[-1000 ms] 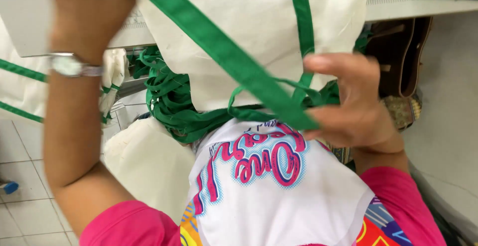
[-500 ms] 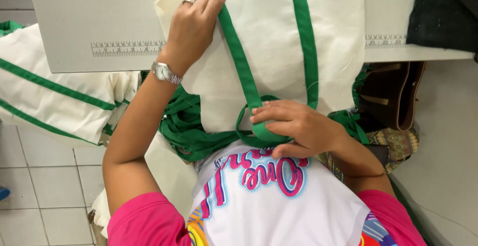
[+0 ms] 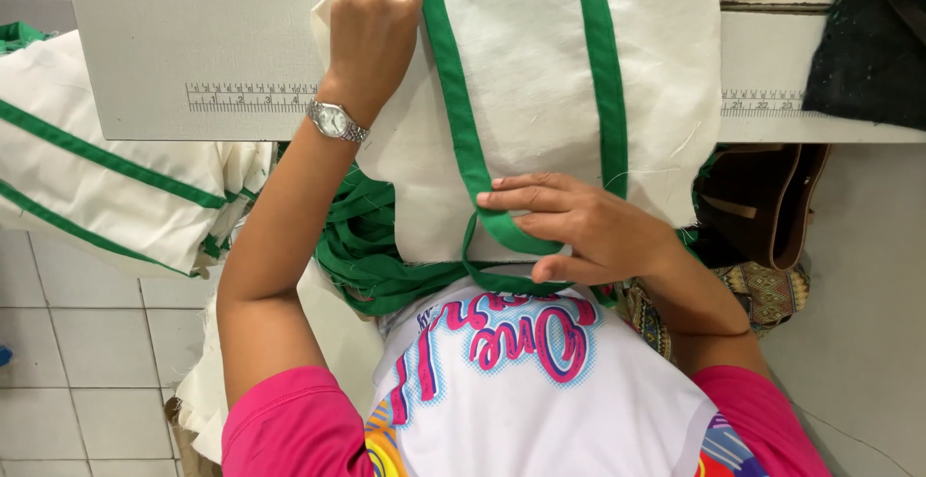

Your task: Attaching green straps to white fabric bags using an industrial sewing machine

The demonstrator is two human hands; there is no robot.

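— What's the cloth like?
— A cream woven bag panel, two green straps sewn down it, lying on the grey table and hanging over its edge.
— And the hands?
— Well apart. The left hand presses flat beside a strap up top; the right hand lies open on the strap's loop at the panel's lower edge. Neither clamps.
— Anything else?
— One stack of striped panels, left.
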